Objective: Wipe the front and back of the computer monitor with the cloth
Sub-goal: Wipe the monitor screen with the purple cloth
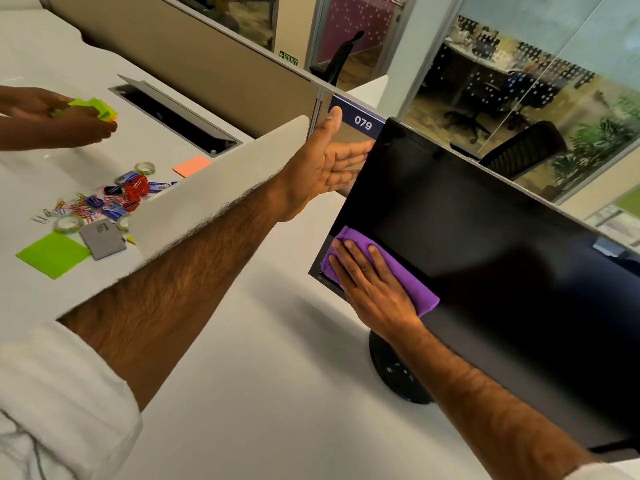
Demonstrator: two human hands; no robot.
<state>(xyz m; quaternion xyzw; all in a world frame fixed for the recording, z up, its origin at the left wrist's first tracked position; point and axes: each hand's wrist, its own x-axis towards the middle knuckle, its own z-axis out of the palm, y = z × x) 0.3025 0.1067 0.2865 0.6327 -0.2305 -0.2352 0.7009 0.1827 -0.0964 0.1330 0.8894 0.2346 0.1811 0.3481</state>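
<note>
Monitor: the black flat-screen computer monitor is standing near the white tabletop's far right edge.
Cloth: the folded purple cloth is lying at the screen's lower-left corner.
Right hand: is pressing the cloth flat, fingers straight.
Left hand: is bracing the screen's left edge with fingers extended and their tips hidden.
Technique: light, overlapping strokes are probably working best.

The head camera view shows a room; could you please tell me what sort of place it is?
Most likely an open-plan office: a desk partition with a numbered plate, a monitor on a white desk, plus office chairs and glass walls.
</note>
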